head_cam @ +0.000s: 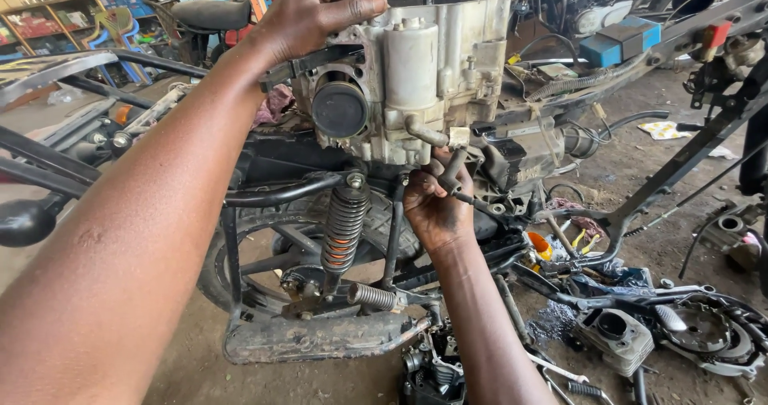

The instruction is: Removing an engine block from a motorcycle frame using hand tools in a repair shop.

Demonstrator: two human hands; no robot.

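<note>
- Gripping the top of the engine [412, 69], the left hand [312, 13] lies over its upper left edge, fingers curled down on the casing and thumb stretched along the top.
- Engine is a grimy grey metal block, held up above the motorcycle frame [276, 193]; a round dark opening [340, 109] faces the camera on its left side.
- Right hand [436, 205] is under the engine's lower edge, fingers closed round a dark tool [456, 177] whose handle runs off to the right; the tool's tip meets the engine's underside, though the exact contact is hidden.
- Below the engine's left side stands a shock spring [344, 225], dark with orange coils low down, upright beside the rear wheel [264, 261].
- A rusty exhaust pipe [320, 337] lies along the floor [192, 373] under the wheel.
- At the floor's right side sit loose parts: a grey cylinder [616, 333] and a round cover [712, 337], near one another, well apart from both hands.
- A blue box [620, 41] rests on the frame rail at upper right.
</note>
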